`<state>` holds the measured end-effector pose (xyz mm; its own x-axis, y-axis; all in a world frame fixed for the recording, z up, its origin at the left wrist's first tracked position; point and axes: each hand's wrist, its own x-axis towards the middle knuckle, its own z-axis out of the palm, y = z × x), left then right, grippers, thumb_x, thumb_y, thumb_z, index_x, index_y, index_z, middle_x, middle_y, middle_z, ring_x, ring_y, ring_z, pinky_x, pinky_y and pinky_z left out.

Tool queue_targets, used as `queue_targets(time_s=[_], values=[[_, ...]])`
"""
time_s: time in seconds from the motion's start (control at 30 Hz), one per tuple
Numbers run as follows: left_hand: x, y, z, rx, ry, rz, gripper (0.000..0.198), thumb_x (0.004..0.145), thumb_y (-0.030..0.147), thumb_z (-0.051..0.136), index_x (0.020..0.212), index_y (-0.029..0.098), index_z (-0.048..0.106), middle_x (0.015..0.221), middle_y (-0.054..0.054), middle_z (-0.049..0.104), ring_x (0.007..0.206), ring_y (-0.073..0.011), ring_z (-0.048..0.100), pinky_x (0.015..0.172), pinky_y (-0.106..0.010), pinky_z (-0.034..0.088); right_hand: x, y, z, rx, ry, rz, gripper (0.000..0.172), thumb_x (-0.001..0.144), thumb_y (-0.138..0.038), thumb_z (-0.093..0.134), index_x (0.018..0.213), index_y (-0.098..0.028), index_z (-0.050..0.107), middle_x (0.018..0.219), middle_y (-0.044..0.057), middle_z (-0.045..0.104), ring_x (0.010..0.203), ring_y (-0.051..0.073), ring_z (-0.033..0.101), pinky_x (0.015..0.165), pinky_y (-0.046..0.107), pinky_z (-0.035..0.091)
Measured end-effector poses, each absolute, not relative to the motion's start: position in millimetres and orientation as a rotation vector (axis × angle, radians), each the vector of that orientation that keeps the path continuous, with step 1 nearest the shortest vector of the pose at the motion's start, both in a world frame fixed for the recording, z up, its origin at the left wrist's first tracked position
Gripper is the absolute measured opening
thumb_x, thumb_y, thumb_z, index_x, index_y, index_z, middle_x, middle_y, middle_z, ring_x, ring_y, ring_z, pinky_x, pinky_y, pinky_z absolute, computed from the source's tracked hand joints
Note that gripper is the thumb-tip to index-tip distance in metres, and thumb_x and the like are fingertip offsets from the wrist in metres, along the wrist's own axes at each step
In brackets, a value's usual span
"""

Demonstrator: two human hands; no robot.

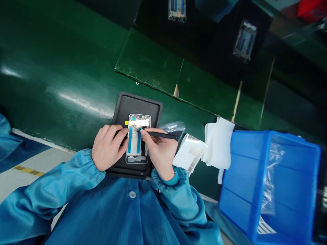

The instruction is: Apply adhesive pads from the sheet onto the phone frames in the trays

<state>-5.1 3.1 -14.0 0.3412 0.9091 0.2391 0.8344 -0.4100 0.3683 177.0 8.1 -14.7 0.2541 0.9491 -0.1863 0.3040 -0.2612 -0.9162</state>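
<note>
An opened phone frame (138, 137) with two blue strips lies in a black tray (133, 105) on the green work surface. My left hand (108, 148) rests on the frame's left edge, its fingers curled against it. My right hand (159, 151) pinches a thin black tool (163, 135). The tool's tip touches the frame near its upper middle. Both sleeves are blue.
White paper strips (217, 143) and a clear film piece (173, 127) lie right of the tray. A blue plastic bin (268, 183) stands at the right. Two more phone frames (177, 10) (244, 41) lie on the dark belt farther away.
</note>
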Motion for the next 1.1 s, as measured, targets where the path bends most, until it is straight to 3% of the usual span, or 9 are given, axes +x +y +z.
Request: queue_targets(time_s=[0.17,0.37,0.63,0.73,0.87,1.0,1.1], values=[[-4.5,3.9,-11.5,2.458,1.592,0.584,0.026,0.094,0.027,0.058,0.116,0.017,0.069,0.103,-0.012,0.066,0.087,-0.0247,0.054,0.071,-0.038,0.043,177.3,7.7,-15.0,-1.735,-1.172,1.009,0.017,0.083,-0.038,0.077,0.086,-0.021,0.077,0.088,0.004,0.079,0.074,0.020,0.076,0.071,0.032,0.064],[-2.1,3.6,-5.7,2.621,1.539,0.351,0.036,0.096,0.030,0.056,0.131,0.026,0.064,0.110,-0.009,0.068,0.089,-0.0266,0.055,0.069,-0.040,0.039,174.9,8.0,-13.4,-1.722,-1.166,1.004,0.016,0.083,-0.037,0.077,0.087,-0.021,0.077,0.087,0.004,0.079,0.074,0.019,0.076,0.073,0.032,0.065],[1.0,7.8,-2.2,2.701,1.405,0.217,0.042,0.096,0.023,0.050,0.138,0.024,0.058,0.131,-0.010,0.065,0.114,-0.0307,0.057,0.088,-0.046,0.043,194.9,0.0,-3.5,-1.730,-1.013,0.889,0.020,0.078,-0.036,0.081,0.090,-0.020,0.077,0.089,0.005,0.079,0.078,0.021,0.076,0.075,0.035,0.065],[-3.8,9.2,-4.4,2.714,1.371,0.238,0.039,0.096,0.023,0.053,0.134,0.028,0.061,0.128,-0.009,0.066,0.111,-0.0298,0.059,0.086,-0.045,0.044,210.4,-10.9,-2.1,-1.783,-0.987,0.866,0.023,0.076,-0.036,0.083,0.091,-0.020,0.077,0.089,0.006,0.079,0.076,0.021,0.076,0.073,0.036,0.065],[-12.2,5.6,-11.3,2.605,1.428,0.543,0.024,0.093,0.026,0.061,0.115,0.029,0.069,0.118,-0.009,0.067,0.110,-0.0279,0.060,0.088,-0.043,0.045,229.1,-28.6,-0.4,-1.812,-0.942,0.805,0.026,0.074,-0.038,0.084,0.091,-0.020,0.078,0.085,0.006,0.079,0.070,0.022,0.075,0.067,0.036,0.063],[-15.8,4.0,-15.9,2.225,1.887,0.591,0.045,0.092,0.033,0.060,0.134,0.018,0.056,0.114,-0.015,0.061,0.101,-0.0285,0.062,0.082,-0.040,0.050,247.5,-42.8,0.2,-1.813,-0.909,0.727,0.024,0.074,-0.037,0.085,0.089,-0.020,0.078,0.079,0.005,0.078,0.064,0.020,0.072,0.060,0.033,0.059],[-17.3,7.1,-13.8,2.050,1.947,0.509,0.047,0.094,0.032,0.053,0.138,0.016,0.049,0.102,-0.009,0.063,0.079,-0.0208,0.063,0.072,-0.035,0.050,262.4,-49.6,-2.5,-1.807,-0.850,0.680,0.023,0.072,-0.036,0.087,0.087,-0.020,0.078,0.075,0.004,0.077,0.060,0.018,0.069,0.057,0.031,0.057]])
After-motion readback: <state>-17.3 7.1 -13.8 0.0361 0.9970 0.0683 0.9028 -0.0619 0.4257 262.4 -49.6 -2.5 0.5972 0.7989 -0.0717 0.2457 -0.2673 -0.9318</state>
